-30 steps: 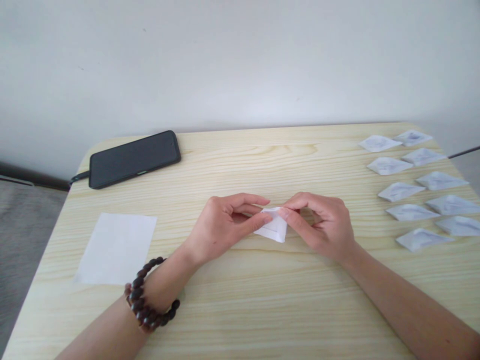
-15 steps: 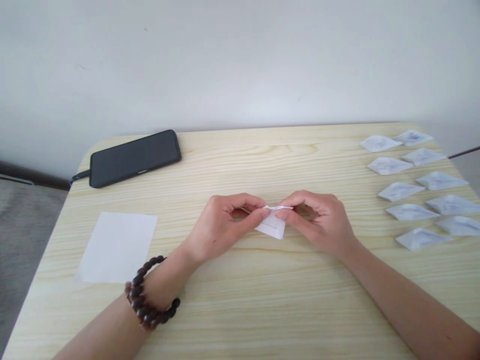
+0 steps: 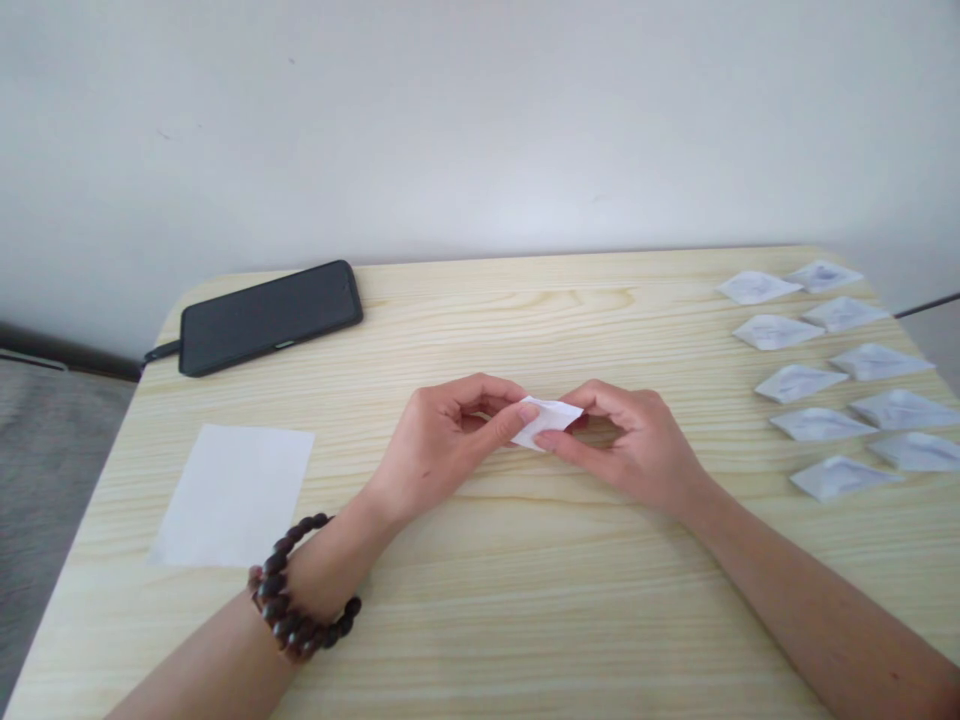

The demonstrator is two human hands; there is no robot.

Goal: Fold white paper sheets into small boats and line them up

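A small piece of folded white paper is held over the middle of the table, one side pinched by each hand. My left hand grips its left edge, thumb on the near face and fingers behind. On the other side, my right hand has its thumb at the paper's lower edge and its fingertips behind the right corner. The fingertips behind the paper are partly hidden. A dark beaded bracelet circles my left wrist.
Several folded white paper pieces lie in two columns at the table's right. A flat white paper sheet rests at the left, by my forearm. Behind it lies a black phone with a cable plugged in. A white wall backs the table.
The folded paper has turned in my fingers: its lower flap no longer hangs down, and a diamond-like face shows. Both thumbs have shifted on it, the right one lower and further left.
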